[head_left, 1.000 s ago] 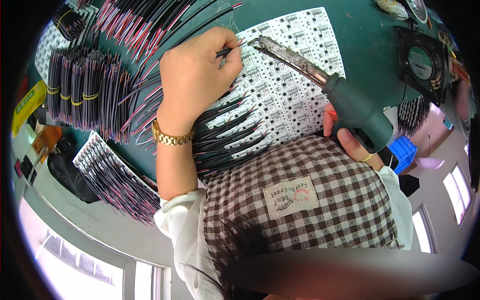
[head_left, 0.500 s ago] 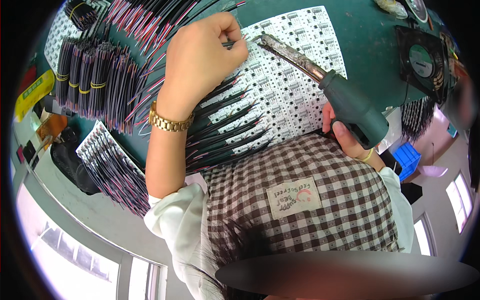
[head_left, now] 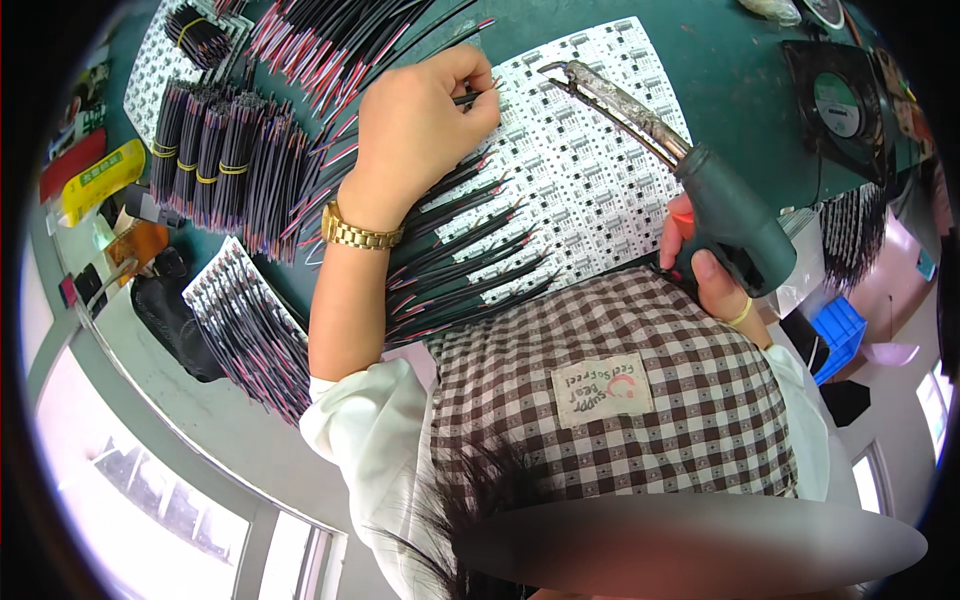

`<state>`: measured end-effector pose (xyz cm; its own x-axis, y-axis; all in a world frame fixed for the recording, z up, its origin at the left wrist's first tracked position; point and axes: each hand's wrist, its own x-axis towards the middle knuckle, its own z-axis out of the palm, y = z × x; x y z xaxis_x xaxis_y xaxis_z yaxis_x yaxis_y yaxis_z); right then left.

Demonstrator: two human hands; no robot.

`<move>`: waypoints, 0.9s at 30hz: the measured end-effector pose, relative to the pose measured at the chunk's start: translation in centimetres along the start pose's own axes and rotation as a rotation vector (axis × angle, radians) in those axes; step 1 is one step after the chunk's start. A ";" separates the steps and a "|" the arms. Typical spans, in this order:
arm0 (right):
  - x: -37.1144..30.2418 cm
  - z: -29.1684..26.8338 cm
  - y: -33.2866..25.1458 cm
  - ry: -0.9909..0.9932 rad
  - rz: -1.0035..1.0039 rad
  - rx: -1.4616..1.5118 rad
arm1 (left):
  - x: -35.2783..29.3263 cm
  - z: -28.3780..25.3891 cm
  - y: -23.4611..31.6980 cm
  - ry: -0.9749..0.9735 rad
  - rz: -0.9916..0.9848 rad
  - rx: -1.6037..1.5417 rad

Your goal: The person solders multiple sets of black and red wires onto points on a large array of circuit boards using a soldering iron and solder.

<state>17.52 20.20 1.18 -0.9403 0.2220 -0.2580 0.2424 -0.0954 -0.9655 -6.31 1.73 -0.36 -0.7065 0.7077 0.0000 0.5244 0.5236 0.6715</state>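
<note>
My left hand (head_left: 425, 125), a gold watch on its wrist, pinches a black cable (head_left: 466, 99) at the upper left edge of a white circuit board sheet (head_left: 590, 150). The cable's end by the fingertips is too small to make out. My right hand (head_left: 705, 265) grips a dark green soldering gun (head_left: 735, 205), a finger near its orange-red trigger (head_left: 683, 217). The gun's bent metal tip hangs over the sheet, a short gap right of my left fingers. Several black cables (head_left: 470, 265) lie in a row along the sheet's left side, below my left hand.
Loose cables with red and white ends (head_left: 330, 45) lie at the back. Banded cable bundles (head_left: 215, 160) stand at left, above a wired board sheet (head_left: 250, 330). A black fan (head_left: 835, 105) stands at right, with a blue crate (head_left: 838, 335) lower down.
The soldering gun's tip has moved right, away from my left fingertips. My left hand still pinches the cable at the sheet's edge. The whole view has shifted slightly.
</note>
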 end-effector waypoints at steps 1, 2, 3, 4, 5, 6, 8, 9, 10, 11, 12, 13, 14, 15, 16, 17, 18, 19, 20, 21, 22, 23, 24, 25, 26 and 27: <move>0.0 0.1 0.3 0.021 -0.021 0.019 | -0.1 0.0 0.0 -0.001 0.001 0.010; 0.1 0.0 0.4 0.019 -0.026 0.029 | -0.2 0.1 -0.1 0.010 0.001 0.029; 0.2 -0.2 0.5 -0.015 -0.073 0.063 | -0.3 0.0 0.0 0.021 0.000 0.049; 0.1 -0.3 0.6 -0.040 -0.120 0.094 | -0.3 -0.1 0.1 0.015 0.005 0.055; 0.0 -0.5 0.8 -0.034 -0.124 0.102 | -0.3 -0.2 0.2 0.014 0.006 0.054; 0.0 -0.6 0.9 -0.046 -0.116 0.110 | -0.3 -0.4 0.4 0.012 0.007 0.053; -0.1 -1.0 1.3 -0.060 -0.120 0.127 | 0.0 -1.3 0.3 -0.006 0.046 0.102; -0.2 -1.1 1.5 -0.048 -0.111 0.125 | 0.2 -1.8 0.2 -0.023 0.082 0.139; -0.3 -1.2 1.8 -0.034 -0.099 0.120 | 0.8 -2.0 0.1 -0.025 0.087 0.145; -0.4 -1.0 1.8 -0.038 -0.106 0.125 | 1.6 -2.3 -0.3 0.054 0.112 0.239; -0.5 -0.9 1.8 -0.029 -0.111 0.114 | 2.3 -2.4 -0.7 0.133 0.139 0.331; -0.5 -0.8 1.9 -0.026 -0.116 0.106 | 2.8 -2.2 -1.1 0.138 0.127 0.432; -0.5 -0.7 2.0 -0.026 -0.118 0.111 | 3.2 -2.3 0.7 0.137 0.129 0.438; -0.5 -0.7 2.1 -0.047 -0.133 0.080 | 3.6 -2.5 2.8 -0.001 -0.037 0.406; -0.5 -0.6 2.1 -0.063 -0.149 0.047 | 4.0 -2.7 4.2 -0.138 -0.197 0.370; -0.5 -0.5 2.0 -0.057 -0.153 0.049 | 3.6 -2.3 3.9 -0.046 -0.120 0.405; -0.4 -0.2 2.0 -0.071 -0.185 0.075 | 3.1 -1.7 2.7 -0.048 -0.115 0.408; -0.3 0.2 1.9 -0.093 -0.218 0.102 | 2.3 -1.6 1.1 0.178 0.090 0.338; -0.4 0.1 2.1 -0.077 -0.214 0.096 | 2.5 -1.3 0.9 0.392 0.308 0.246; -0.5 0.0 2.4 -0.077 -0.173 0.116 | 2.2 -1.2 0.9 0.407 0.353 0.121; -0.6 0.0 2.7 -0.088 -0.134 0.142 | 2.5 -0.6 0.6 0.546 0.335 -0.070; -0.7 0.1 3.3 -0.066 -0.106 0.169 | 2.3 -0.4 0.3 0.483 0.271 0.009; -0.7 0.0 3.8 -0.064 -0.101 0.171 | 2.0 -0.2 0.2 0.419 0.206 0.088; -0.7 0.2 3.8 -0.071 -0.142 0.203 | 2.1 -0.4 -0.1 0.426 0.206 0.092; -0.7 0.4 3.7 -0.078 -0.182 0.236 | 2.5 -0.3 -0.7 0.355 0.195 0.241; -0.8 0.6 3.3 -0.084 -0.187 0.235 | 2.6 -0.3 -1.1 0.282 0.181 0.389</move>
<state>18.93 19.10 -1.83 -0.9822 0.1767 -0.0634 0.0107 -0.2846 -0.9586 -8.90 2.87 -0.88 -0.6608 0.6757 0.3268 0.7502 0.5806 0.3165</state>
